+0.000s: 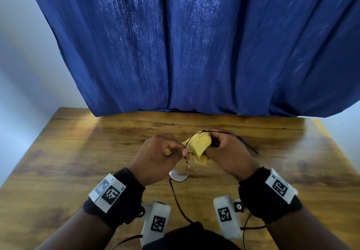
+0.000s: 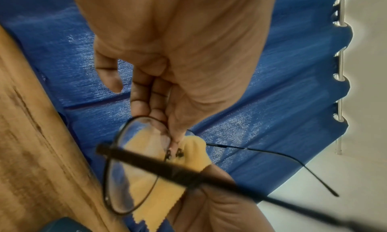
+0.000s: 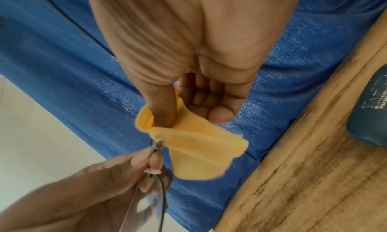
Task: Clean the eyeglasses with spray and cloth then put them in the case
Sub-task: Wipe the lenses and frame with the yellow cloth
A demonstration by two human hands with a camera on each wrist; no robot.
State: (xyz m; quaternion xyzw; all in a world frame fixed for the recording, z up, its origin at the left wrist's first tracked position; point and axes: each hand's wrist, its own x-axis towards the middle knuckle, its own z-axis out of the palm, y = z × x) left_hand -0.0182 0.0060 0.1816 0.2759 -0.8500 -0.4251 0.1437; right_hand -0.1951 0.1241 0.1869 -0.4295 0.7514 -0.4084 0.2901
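Observation:
Thin black wire eyeglasses (image 1: pixel 179 174) hang in the air above the wooden table (image 1: pixel 78 152). My left hand (image 1: pixel 185 152) pinches them at the bridge; the same pinch shows in the left wrist view (image 2: pixel 175 138). A yellow cloth (image 1: pixel 199 145) is wrapped over the far lens, and my right hand (image 1: pixel 211 144) grips it. In the right wrist view the right thumb (image 3: pixel 164 113) is tucked into the cloth (image 3: pixel 201 151). The near lens (image 2: pixel 134 166) is bare. One temple (image 1: pixel 251 148) sticks out to the right.
A blue curtain (image 1: pixel 194 45) hangs behind the table's far edge. A dark blue object with pale lettering (image 3: pixel 370 118) lies on the table near my right hand; I cannot tell what it is. A dark shape (image 1: pixel 194 236) sits at the near edge.

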